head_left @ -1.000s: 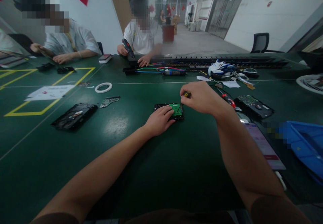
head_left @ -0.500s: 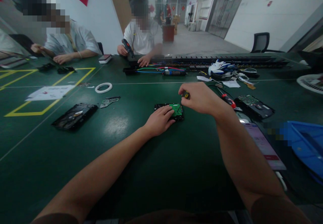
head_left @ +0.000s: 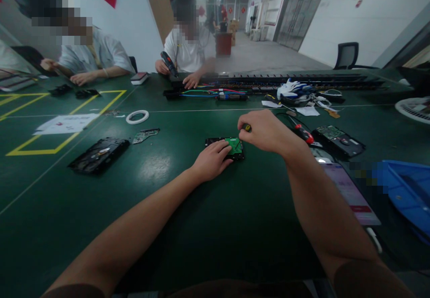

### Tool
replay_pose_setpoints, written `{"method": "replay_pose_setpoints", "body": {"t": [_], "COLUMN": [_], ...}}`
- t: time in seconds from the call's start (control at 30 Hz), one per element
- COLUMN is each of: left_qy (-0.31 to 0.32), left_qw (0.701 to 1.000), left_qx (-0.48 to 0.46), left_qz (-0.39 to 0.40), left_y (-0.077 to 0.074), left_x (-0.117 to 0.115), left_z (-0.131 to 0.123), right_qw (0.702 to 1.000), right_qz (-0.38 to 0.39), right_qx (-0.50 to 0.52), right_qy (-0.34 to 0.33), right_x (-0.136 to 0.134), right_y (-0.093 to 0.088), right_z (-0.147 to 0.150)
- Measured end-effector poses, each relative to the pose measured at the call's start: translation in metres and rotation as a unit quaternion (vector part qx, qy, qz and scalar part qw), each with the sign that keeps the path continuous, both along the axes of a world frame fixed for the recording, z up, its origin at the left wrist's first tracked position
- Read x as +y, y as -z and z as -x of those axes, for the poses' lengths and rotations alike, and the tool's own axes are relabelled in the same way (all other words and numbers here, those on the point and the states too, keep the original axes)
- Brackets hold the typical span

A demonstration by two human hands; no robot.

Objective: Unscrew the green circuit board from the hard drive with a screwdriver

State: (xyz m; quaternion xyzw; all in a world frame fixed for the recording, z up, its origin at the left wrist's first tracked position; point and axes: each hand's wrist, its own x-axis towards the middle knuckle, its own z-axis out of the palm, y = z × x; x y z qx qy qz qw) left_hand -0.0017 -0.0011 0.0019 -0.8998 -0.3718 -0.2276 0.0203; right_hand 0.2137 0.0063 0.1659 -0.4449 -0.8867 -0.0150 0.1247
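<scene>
Near the middle of the table lies a hard drive [head_left: 238,146] with a green face and a black frame. My left hand [head_left: 215,157] holds it down, fingers across its top and thumb along the near edge. My right hand [head_left: 264,130] is closed on a screwdriver [head_left: 247,128] with a black and yellow handle. Its thin shaft points down at the right part of the drive; the tip is too small to make out. My palm hides part of the handle.
To the right are a red-black screwdriver [head_left: 304,134], another drive [head_left: 339,142], a lit tablet [head_left: 352,195] and a blue bin [head_left: 408,199]. On the left lie a black drive casing [head_left: 99,155], a metal piece [head_left: 145,135] and a tape roll [head_left: 137,117]. Co-workers sit opposite, one holding a power screwdriver [head_left: 169,63].
The screwdriver handle has shifted very slightly in my right hand. My left hand and the hard drive stay where they were.
</scene>
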Motion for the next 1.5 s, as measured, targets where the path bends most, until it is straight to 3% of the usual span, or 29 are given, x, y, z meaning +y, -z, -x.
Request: {"method": "replay_pose_setpoints", "body": {"t": [0.47,1.5], "left_qy": [0.002,-0.001], "left_qw": [1.0,1.0], "left_qx": [0.005,0.008], "left_qz": [-0.006,-0.003], "left_y": [0.001,-0.002], "left_x": [0.0,0.0], "left_z": [-0.001,-0.003], "right_qw": [0.999,0.996], "right_qz": [0.011,-0.032], "right_qx": [0.035,-0.025], "right_qy": [0.026,0.075], "right_x": [-0.005,-0.005], "right_y": [0.001,0.004], "right_z": [0.006,0.018]}}
